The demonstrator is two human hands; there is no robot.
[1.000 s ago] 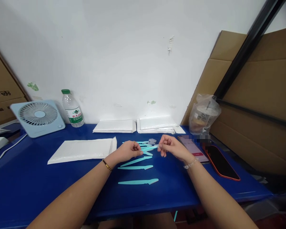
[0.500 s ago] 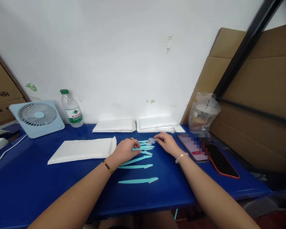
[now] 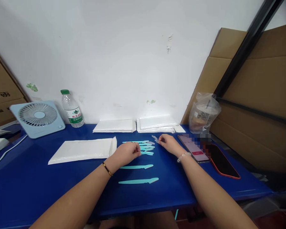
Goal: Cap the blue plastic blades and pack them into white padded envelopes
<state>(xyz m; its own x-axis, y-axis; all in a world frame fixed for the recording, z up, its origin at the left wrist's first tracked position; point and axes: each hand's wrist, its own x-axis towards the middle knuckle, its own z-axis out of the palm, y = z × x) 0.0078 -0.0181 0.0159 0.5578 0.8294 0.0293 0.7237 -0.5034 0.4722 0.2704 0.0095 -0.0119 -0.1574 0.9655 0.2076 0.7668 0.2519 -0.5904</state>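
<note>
Several slim teal plastic razors [image 3: 146, 147] lie bunched at the middle of the blue table [image 3: 33, 181]. Two more teal razors lie apart nearer me, one [image 3: 136, 166] just below my left hand and one [image 3: 138, 181] closer to the front edge. My left hand [image 3: 126, 152] is closed in a pinch on one teal razor from the bunch. My right hand [image 3: 168, 143] pinches a small clear plastic cap [image 3: 154, 138] beside the bunch.
A white padded envelope [image 3: 82, 150] lies left of my hands, with two stacks of envelopes [image 3: 135, 126] by the wall. A small fan [image 3: 37, 118], a water bottle [image 3: 72, 109], a bagged drink cup [image 3: 203, 115] and two phones [image 3: 208, 154] stand around.
My left hand has lifted one razor away from the lower group, leaving two lying apart. My right hand went to the caps by the bunch and now pinches one.
</note>
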